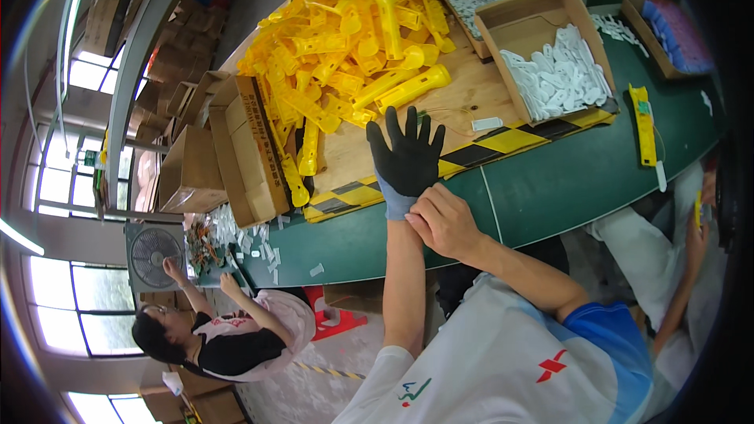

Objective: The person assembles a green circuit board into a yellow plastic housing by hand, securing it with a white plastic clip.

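Observation:
My left hand (406, 153) wears a glove (397, 204) with a dark palm and a blue-grey cuff. Its fingers are spread above the front of the wooden board, holding nothing. With bent fingers, my bare right hand (446, 222) pinches the glove's cuff at the left wrist. Just beyond the glove lie yellow plastic housings (412, 88), the nearest of a big heap (338, 39). A small white rectangular piece (487, 123) and thin wires lie on the board to the right of the gloved fingers.
Black-and-yellow tape (503, 145) edges the board on the green table (550, 196). An open carton (542, 12) holds white plastic parts; another carton (243, 149) stands left. A yellow housing with wires (642, 126) lies right. Co-workers sit at the left (236, 322) and far right (691, 251).

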Motion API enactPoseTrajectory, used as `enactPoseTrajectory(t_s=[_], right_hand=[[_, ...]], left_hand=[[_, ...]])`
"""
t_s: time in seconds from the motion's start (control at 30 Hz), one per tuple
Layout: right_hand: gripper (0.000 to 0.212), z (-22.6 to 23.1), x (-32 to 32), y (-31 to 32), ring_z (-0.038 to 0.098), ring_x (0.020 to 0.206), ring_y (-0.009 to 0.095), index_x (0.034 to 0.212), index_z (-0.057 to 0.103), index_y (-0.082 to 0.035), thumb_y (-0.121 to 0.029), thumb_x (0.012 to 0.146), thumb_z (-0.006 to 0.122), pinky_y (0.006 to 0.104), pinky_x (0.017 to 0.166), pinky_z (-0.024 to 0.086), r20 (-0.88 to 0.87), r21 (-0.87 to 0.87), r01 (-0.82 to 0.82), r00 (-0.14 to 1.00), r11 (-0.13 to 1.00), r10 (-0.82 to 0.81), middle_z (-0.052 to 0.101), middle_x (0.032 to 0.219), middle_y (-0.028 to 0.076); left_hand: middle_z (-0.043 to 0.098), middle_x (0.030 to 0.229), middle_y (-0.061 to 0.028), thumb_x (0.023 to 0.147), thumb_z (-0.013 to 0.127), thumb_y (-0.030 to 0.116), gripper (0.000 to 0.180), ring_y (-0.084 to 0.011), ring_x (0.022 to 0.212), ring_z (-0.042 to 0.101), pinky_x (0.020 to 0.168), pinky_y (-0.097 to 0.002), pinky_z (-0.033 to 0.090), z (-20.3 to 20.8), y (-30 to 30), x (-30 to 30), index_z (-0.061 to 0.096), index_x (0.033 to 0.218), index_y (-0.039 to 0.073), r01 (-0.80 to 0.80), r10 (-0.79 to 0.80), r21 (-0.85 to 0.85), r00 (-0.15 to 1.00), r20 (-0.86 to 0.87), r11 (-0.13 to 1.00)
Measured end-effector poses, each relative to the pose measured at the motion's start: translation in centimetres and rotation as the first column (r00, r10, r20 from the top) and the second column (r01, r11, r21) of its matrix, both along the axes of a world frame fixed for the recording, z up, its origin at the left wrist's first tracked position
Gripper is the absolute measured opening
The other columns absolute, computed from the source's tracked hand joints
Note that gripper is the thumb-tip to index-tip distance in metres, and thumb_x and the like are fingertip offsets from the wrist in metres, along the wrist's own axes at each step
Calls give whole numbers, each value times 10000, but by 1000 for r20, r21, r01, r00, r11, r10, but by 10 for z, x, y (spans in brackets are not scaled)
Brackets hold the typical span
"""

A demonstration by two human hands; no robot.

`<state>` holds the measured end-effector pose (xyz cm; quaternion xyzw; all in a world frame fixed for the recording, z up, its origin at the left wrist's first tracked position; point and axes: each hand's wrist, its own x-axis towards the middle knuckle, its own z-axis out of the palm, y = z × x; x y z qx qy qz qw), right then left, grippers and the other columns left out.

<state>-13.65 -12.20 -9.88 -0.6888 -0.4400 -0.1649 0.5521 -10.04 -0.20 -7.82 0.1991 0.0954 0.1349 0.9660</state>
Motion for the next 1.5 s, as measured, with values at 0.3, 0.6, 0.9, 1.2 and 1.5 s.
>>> enactPoseTrajectory(t_s=[0.3,0.6,0.9,1.2,1.5], right_hand=[[152,-2,8,-24,540,765,304,816,533,-19,-128,891,609,386,667,474,-69,-92,-406,914,909,401,512,800,115],[167,19,10,-28,542,731,315,825,525,-14,-140,921,580,403,664,469,-113,-16,-437,894,899,433,525,797,115],[127,16,66,-57,632,797,329,892,588,-42,-168,913,582,429,688,499,-257,-491,-259,955,832,147,636,829,114],[198,0,124,-44,593,998,287,940,609,-17,-149,827,705,417,836,478,12,-227,271,961,935,-275,633,935,103],[199,-12,143,-48,623,848,316,906,599,-41,-170,820,723,416,756,503,-406,-405,-185,914,895,5,635,907,117]], left_hand=[[272,1532,-125,1015,447,362,520,-390,1383,299,1148,-590,248,2,-1,22,323,1477,159,39,-42,-210,999,-11,977],[492,1413,-98,1005,470,449,472,-201,1298,430,1068,-372,340,-9,54,39,597,1284,91,454,-598,391,660,456,800],[558,1320,-185,855,662,123,343,-351,1298,444,1081,-413,352,-21,46,18,657,1194,65,74,333,910,940,73,-408],[709,991,-91,820,639,-66,280,-148,856,680,738,-261,506,-57,52,20,652,1096,-24,59,398,995,914,-86,80],[687,981,-157,893,561,-59,257,-242,864,699,805,-326,560,-59,51,5,599,1145,-90,-85,398,892,911,-111,444]])
